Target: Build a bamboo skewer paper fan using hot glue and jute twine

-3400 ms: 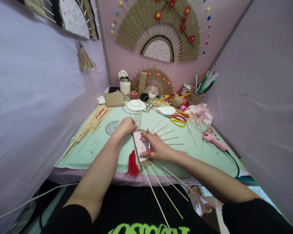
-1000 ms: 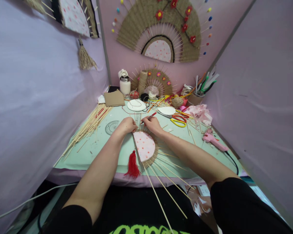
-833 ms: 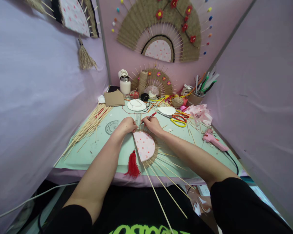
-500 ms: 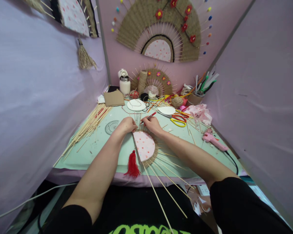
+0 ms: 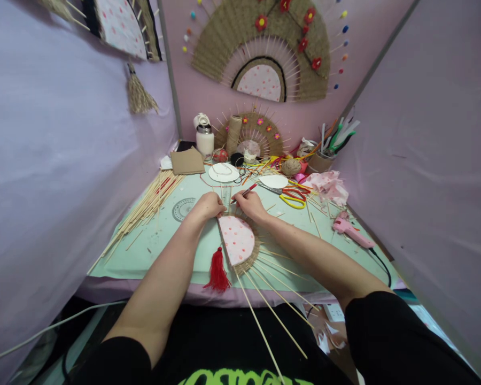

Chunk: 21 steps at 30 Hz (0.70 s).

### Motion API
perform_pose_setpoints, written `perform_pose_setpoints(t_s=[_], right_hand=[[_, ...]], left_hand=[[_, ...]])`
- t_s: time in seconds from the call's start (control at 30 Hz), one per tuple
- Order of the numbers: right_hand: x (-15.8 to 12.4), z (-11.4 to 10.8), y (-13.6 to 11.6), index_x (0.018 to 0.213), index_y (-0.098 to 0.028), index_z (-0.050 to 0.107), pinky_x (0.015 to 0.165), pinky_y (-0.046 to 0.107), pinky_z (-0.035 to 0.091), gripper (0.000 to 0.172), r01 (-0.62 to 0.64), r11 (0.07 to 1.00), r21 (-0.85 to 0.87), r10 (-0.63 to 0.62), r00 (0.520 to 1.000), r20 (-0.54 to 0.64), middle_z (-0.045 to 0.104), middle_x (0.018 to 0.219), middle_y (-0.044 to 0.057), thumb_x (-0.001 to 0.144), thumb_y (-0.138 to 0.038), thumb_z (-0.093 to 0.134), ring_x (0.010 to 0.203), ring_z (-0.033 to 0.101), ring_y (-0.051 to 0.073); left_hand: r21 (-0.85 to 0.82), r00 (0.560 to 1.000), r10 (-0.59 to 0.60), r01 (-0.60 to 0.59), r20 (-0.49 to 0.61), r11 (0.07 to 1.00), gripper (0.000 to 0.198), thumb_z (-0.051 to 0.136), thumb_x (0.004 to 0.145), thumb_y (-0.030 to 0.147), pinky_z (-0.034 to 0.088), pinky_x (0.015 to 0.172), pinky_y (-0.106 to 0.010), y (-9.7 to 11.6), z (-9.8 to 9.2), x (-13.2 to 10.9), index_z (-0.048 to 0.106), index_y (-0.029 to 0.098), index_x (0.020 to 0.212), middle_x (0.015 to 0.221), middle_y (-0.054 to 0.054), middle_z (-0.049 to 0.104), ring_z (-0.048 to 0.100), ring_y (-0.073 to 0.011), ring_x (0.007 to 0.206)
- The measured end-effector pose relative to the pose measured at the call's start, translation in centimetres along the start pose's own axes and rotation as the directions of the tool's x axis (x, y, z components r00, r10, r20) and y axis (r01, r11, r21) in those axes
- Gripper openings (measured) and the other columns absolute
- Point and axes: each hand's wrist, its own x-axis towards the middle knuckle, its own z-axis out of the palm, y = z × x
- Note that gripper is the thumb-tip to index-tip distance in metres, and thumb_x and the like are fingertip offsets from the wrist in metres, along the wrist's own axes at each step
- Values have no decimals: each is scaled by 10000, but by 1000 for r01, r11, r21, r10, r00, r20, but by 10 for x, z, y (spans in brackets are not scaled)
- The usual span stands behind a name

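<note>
the right hand (image 5: 249,206), seen from my remote station, grasps a red-ended pen (image 5: 249,190) beside a clear ruler (image 5: 226,193), while the left hand (image 5: 209,205) curls its fingers at the ruler's near end; i cannot tell what they pinch. the dotted half-round fan (image 5: 238,240) lies on the tabletop (image 5: 144,258) between the forearms, some sticks (image 5: 276,314) reaching past the edge, a red tassel (image 5: 218,271) alongside.

Ruler (image 5: 226,193) in gap between hands (image 5: 210,204) (image 5: 249,204)
</note>
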Motion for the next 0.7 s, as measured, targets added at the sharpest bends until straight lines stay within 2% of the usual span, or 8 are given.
perform_pose_setpoints(t_s=[0.7], right_hand=[[0, 0, 0, 710, -148, 688, 583, 218, 434, 249, -1, 1000, 18, 1, 1000, 4, 635, 578, 12, 780, -266, 480, 582, 588, 135]], left_hand=[[-29, 1000, -4, 4, -7, 1000, 124, 600, 690, 211, 412, 582, -221, -1, 1, 1, 696, 139, 658, 601, -49, 678, 604, -145, 597]])
